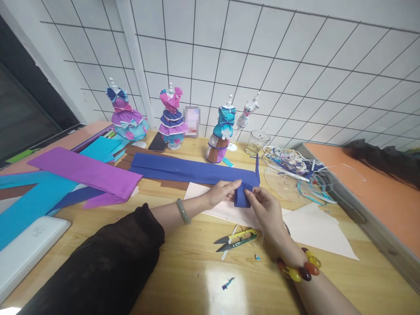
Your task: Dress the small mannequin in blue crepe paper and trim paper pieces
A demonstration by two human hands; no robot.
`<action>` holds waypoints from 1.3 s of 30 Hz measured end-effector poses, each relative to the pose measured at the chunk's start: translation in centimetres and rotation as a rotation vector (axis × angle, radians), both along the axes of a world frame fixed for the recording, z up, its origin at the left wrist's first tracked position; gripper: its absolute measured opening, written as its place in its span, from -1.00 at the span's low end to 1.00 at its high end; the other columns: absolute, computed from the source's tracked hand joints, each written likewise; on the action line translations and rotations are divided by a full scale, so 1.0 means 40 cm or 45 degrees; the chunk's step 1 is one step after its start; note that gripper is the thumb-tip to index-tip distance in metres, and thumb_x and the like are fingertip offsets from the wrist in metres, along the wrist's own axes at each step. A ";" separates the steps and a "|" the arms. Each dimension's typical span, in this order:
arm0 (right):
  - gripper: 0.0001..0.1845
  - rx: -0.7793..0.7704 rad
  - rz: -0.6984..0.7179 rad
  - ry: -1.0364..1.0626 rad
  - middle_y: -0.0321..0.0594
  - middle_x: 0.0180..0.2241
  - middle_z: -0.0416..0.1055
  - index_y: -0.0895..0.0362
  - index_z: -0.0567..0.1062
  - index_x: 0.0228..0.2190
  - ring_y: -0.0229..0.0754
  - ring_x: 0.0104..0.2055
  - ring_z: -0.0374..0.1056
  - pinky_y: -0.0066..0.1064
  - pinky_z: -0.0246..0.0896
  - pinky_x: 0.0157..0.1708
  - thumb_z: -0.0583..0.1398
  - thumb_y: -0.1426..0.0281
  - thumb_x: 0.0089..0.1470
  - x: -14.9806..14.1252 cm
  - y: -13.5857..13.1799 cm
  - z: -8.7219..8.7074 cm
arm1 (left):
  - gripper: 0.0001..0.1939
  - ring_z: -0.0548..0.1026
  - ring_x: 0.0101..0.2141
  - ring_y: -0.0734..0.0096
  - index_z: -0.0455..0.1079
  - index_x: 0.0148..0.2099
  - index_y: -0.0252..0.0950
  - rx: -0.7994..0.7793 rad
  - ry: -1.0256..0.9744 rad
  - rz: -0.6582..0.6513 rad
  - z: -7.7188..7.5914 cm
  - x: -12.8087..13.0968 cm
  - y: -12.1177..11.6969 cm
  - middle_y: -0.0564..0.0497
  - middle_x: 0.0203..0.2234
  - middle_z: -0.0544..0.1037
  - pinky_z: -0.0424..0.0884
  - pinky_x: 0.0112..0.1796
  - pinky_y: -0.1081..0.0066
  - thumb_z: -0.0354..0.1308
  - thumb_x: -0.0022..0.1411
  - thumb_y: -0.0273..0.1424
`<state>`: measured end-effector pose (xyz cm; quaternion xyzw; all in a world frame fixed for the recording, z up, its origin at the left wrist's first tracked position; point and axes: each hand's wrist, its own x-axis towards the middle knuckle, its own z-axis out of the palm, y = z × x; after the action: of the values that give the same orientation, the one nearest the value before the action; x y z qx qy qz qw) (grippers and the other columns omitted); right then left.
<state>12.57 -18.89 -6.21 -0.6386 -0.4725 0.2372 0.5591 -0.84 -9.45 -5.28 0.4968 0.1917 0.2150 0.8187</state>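
Between my two hands is a short folded strip of dark blue fabric. My left hand pinches its left side, thumb on top. The fingertips of my right hand grip its upper right edge. Just behind them lies a long blue fabric band, flat on the table. Pale pink sheets spread beneath and to the right of my hands. Nearer to me, thread snips with yellow and green handles rest on the wood, with a small blue-teal scrap in front of them.
Purple fabric and turquoise fabric overlap at the left, beside a white box-shaped object. Small dress forms stand along the tiled wall. A glass and a heap of ribbon scraps sit at the back right, near a raised edge.
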 end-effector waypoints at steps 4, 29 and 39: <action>-0.74 -0.025 -0.002 -0.073 -0.26 -0.48 0.39 0.11 0.42 -0.41 -0.21 -0.46 0.27 -0.38 0.16 -0.46 0.21 0.16 0.01 -0.002 -0.003 0.002 | -0.51 0.22 -0.55 0.61 0.27 -0.52 -0.37 0.271 0.057 0.049 -0.007 0.000 -0.001 0.14 -0.61 0.25 0.15 -0.46 0.49 0.22 -0.08 0.00; -0.67 0.078 -0.066 -0.030 -0.30 -0.46 0.31 0.07 0.35 -0.24 -0.22 -0.44 0.25 -0.35 0.20 -0.39 0.25 0.20 -0.02 -0.008 -0.003 0.022 | -0.45 0.04 -0.58 0.62 0.07 -0.64 -0.31 0.523 0.118 0.136 -0.014 -0.002 0.009 0.18 -0.68 0.05 -0.02 -0.53 0.50 0.13 -0.03 0.05; -0.73 -0.031 0.068 0.364 -0.27 -0.46 0.41 0.10 0.45 -0.48 -0.19 -0.40 0.32 -0.31 0.28 -0.30 0.33 0.18 -0.14 -0.014 -0.002 0.032 | -0.52 0.19 -0.62 0.61 0.18 -0.63 -0.34 0.478 0.153 0.039 -0.006 -0.008 0.004 0.16 -0.72 0.21 0.09 -0.54 0.50 0.17 0.00 -0.04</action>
<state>12.01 -18.97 -4.92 -0.5921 -0.4020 0.3463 0.6066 -1.17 -9.31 -5.53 0.6498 0.2041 0.2294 0.6953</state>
